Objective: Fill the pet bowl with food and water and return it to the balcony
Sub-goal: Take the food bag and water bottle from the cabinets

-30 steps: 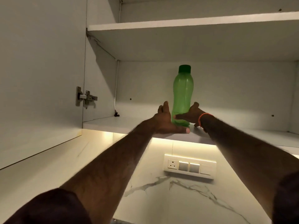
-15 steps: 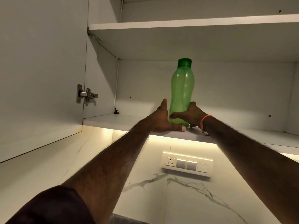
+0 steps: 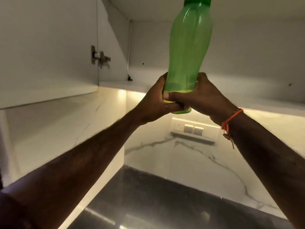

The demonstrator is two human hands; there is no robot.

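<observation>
The left hand (image 3: 155, 100) and right hand (image 3: 203, 96) both wrap the base of the green bottle (image 3: 188, 47), fingers curled round it, the hands touching under it. The bottle stands nearly upright in the air, just in front of the open cabinet's shelf (image 3: 118, 84). Below the shelf are a switch plate (image 3: 193, 129) and a dark counter (image 3: 156, 204).

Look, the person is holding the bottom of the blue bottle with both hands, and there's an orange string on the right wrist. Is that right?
Not quite: the head view shows a green bottle, not a blue one. The rest holds: the left hand and right hand both grip its bottom end, and an orange string circles the right wrist.
</observation>
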